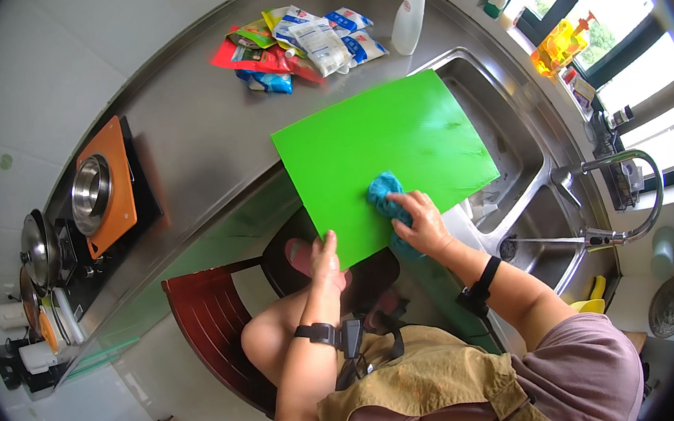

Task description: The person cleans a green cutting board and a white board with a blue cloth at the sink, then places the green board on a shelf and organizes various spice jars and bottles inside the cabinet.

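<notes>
A flat, bright green rectangular board (379,144) lies in front of me, spanning the counter's edge and part of the sink. Its near left corner is gripped by my left hand (326,264), with the thumb on top and the fingers hidden beneath. My right hand (421,223) presses a crumpled blue cloth (385,192) onto the board's near right part. Part of that cloth hangs below the hand, past the board's near edge. Wet-looking shine shows on the board's far right area.
Water runs from the faucet (614,237) into the right of the double sink (547,188). Several food packets (307,41) and a spray bottle (412,14) stand behind the board. At left, a metal bowl (90,193) sits on an orange board (119,187). A dark red chair (219,321) is below.
</notes>
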Tool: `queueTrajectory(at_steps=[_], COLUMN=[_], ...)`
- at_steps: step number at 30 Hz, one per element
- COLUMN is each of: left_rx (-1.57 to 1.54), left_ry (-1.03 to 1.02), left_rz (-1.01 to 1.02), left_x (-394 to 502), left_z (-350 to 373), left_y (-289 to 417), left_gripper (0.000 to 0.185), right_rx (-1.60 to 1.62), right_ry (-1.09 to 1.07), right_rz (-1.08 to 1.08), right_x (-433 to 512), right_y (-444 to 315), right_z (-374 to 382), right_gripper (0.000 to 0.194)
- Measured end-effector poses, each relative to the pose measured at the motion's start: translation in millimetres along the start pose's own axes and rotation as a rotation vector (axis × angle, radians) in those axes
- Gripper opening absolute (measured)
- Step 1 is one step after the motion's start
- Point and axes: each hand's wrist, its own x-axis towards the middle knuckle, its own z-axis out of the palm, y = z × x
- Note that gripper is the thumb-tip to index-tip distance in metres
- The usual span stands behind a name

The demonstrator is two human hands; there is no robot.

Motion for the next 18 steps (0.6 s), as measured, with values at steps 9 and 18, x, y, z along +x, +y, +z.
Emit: queueTrajectory(at_steps=[9, 18], left_rx=[0.336, 0.208], left_ry=[0.076, 0.013], left_rz=[0.115, 0.174], left_x=[-5, -8], left_z=[-11, -18], left_y=[-16, 0], left_gripper=[0.049, 0.054], right_rx=[-0.011, -0.127], right_ry=[-0.072, 0.015], right_rz=[-0.56, -0.358], right_x=[102, 207], right_y=[-13, -42], right_z=[126, 146], right_gripper=[0.028, 0.025])
